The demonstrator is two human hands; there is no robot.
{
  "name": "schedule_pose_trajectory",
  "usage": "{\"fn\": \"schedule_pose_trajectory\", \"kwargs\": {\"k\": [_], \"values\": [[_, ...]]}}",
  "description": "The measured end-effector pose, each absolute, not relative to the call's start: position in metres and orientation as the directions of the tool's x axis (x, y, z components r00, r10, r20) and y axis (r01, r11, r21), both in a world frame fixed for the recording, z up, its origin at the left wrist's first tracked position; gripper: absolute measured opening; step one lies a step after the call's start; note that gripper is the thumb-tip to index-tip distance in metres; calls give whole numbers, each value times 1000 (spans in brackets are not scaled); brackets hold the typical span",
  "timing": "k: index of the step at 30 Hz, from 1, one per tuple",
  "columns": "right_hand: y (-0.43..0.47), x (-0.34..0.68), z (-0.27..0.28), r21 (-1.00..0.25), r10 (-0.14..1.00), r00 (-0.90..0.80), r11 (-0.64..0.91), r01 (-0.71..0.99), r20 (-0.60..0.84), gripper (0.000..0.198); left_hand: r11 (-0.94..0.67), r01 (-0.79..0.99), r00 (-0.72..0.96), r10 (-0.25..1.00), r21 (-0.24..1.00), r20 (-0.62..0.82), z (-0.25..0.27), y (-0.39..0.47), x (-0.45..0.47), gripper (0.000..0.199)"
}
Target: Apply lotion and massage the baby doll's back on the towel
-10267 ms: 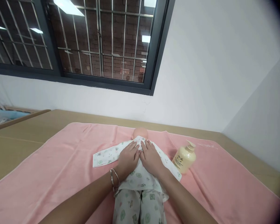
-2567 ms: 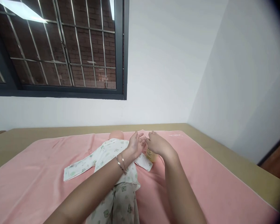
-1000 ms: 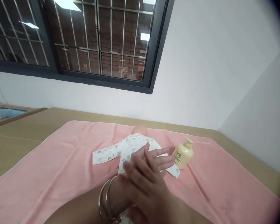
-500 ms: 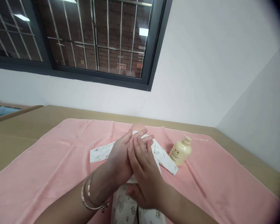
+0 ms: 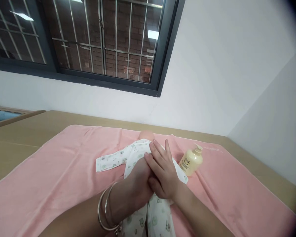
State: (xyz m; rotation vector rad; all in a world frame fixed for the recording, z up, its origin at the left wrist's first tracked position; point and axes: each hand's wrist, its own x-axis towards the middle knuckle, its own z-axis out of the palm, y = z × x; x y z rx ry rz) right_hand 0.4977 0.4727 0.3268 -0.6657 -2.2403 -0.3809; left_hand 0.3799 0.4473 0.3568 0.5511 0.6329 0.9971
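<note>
Where a pink towel (image 5: 64,177) covers the table, a baby doll (image 5: 140,158) in printed pyjamas is laid on its back, long axis running away from the viewer, head toward the wall. The right hand (image 5: 162,171) is pressed over the left hand (image 5: 138,184), palms together above the doll's chest, nothing pinched. A cream pump bottle (image 5: 191,161) stands just beside the doll's outstretched sleeve.

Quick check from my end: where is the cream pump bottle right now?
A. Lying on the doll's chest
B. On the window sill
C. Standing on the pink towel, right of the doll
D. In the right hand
C: the pump bottle stands on the pink towel just right of the doll, clear of both hands.
</note>
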Motion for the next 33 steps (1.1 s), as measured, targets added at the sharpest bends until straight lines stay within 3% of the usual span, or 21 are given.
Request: {"fn": "schedule_pose_trajectory", "kwargs": {"k": [3,5,8,11,14,18,22,26,29,33], "values": [[496,502,318,-5,453,-490,738,675,745,56,475,-578,492,852,664,-181,374,461,365,40],[512,503,308,-126,559,-378,663,738,738,57,493,-573,478,850,655,-222,371,479,356,46],[528,498,291,-346,749,-196,500,794,633,58,268,-595,162,963,758,-213,347,514,345,42],[533,487,277,-398,835,-197,435,808,514,59,25,-453,-54,997,891,-56,314,544,338,27],[531,478,269,-297,777,-389,572,764,495,48,-216,-137,-205,961,967,186,286,559,336,18],[527,477,267,-225,669,-515,701,677,537,41,-301,53,-195,932,952,306,265,560,336,17],[538,491,264,-238,581,-556,788,568,595,32,-312,90,-217,921,946,324,260,559,338,20],[553,502,264,-347,747,-386,617,707,541,39,-323,99,-223,915,941,337,262,558,339,20],[550,496,266,-291,797,-404,558,777,450,50,-325,114,-217,914,939,343,260,559,339,21],[530,482,268,-170,688,-540,680,714,484,55,-338,154,-206,908,928,365,254,561,338,25]]}}
